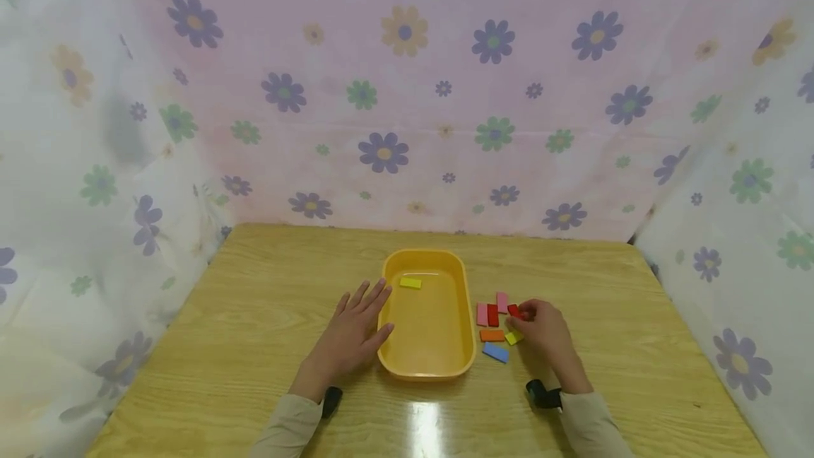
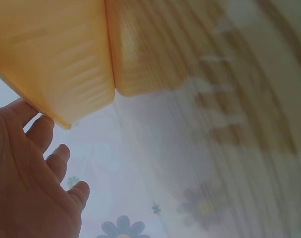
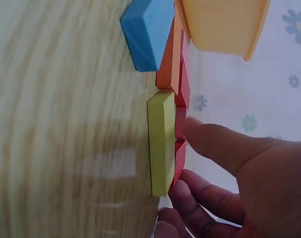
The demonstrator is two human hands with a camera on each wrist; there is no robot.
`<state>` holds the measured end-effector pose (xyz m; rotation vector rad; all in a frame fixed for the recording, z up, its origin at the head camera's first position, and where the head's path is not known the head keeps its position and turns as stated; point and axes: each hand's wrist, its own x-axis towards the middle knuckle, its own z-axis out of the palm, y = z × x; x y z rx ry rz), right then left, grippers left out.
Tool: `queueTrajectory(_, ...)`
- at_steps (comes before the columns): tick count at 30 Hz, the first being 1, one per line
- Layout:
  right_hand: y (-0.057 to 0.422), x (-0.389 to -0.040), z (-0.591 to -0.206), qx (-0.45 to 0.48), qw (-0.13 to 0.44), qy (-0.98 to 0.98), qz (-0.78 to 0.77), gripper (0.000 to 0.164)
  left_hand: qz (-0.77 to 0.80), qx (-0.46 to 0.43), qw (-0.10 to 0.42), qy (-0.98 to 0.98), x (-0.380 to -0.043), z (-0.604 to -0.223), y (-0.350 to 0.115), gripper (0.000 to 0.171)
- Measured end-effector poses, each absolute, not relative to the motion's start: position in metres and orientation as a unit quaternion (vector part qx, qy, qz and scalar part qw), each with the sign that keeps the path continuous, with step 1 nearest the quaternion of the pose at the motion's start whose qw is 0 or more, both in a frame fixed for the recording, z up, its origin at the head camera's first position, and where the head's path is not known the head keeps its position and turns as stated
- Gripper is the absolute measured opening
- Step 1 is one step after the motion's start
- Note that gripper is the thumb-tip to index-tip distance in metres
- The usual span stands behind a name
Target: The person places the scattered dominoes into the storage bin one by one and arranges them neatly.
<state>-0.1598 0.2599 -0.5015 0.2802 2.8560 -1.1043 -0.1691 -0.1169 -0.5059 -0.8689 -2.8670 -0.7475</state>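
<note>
Presently a picking-up step, by the look of it: right hand point(image 1: 545, 332) pinches the rightmost red block point(image 1: 515, 312) between thumb and fingertips, just far of a yellow block point(image 1: 513, 338), right of the orange-yellow plastic tub point(image 1: 426, 331). Left hand point(image 1: 348, 336), fingers spread, touches tub's left rim. Next move probably calls for lifting clear of neighbouring blocks.

Tray point(image 1: 426, 327) on the desk point(image 1: 273, 295), blocks point(image 1: 492, 336) to its right

One block point(image 1: 410, 283) lies inside, toward the far end; left hand point(image 1: 348, 334) at the tray's left rim, right hand point(image 1: 547, 333) at the blocks' right side, cloth point(image 1: 439, 112) behind the desk.
</note>
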Motion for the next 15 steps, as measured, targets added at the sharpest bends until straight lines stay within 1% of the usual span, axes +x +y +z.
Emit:
queueTrajectory(4, 0.2576, -0.1622, -0.5028, 0.1, 0.035, 0.934, -0.34, 0.037, -0.243, -0.281, 0.018, -0.928, -0.1681, -0.5053, -0.1171, 0.067)
queueTrajectory(15, 0.2537, -0.1695, -0.5038, 0.086, 0.01, 0.952, -0.294, 0.029, -0.247, -0.278, 0.017, -0.928, -0.167, -0.5051, -0.1184, 0.068)
